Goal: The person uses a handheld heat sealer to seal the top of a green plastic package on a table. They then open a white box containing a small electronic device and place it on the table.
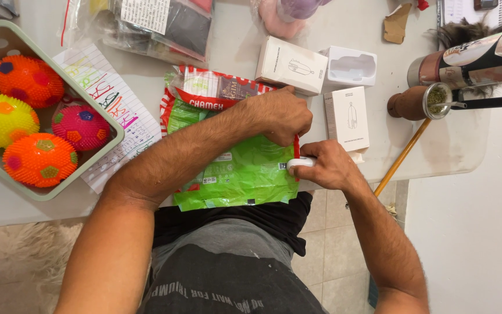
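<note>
A green and red plastic packet [245, 174] lies flat on the white table [233, 46] in front of me. My left hand [280, 113] is closed on the packet's right edge, pinching it near the top. My right hand [326, 166] holds a small white tool [300, 163] pressed against that same edge, just below the left hand. What kind of tool it is cannot be told; most of it is hidden in the fist.
A pale green basket [103, 148] at left holds several spiky coloured balls [39, 160]. A lined sheet [108, 96] lies beside it. White boxes [290, 64] sit beyond the packet, plastic bags [164, 26] at the back, a cup with a straw [422, 102] and a wooden stick [402, 157] at right.
</note>
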